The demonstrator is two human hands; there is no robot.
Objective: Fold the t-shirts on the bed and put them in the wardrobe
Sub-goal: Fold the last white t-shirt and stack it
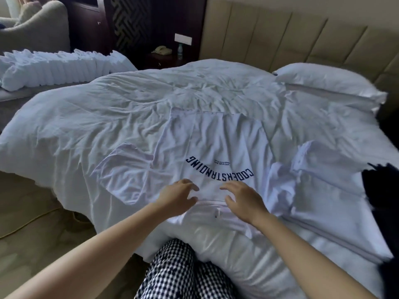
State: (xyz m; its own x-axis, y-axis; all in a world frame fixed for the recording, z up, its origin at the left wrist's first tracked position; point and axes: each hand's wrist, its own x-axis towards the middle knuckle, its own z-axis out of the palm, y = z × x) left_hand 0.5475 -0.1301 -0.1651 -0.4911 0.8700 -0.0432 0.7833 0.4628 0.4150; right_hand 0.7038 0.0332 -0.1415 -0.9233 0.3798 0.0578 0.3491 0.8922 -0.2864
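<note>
Left grip (178, 195), right grip (244, 199) on creased white t-shirt (216, 137)

White t-shirt (207, 147) with navy lettering (220, 169), white duvet (108, 108), black-and-white checked trousers (183, 272)

The single wide-angle head camera looks forward and down from the near edge of the bed (108, 104), close above it, facing the headboard (280, 35) at the far right.
</note>
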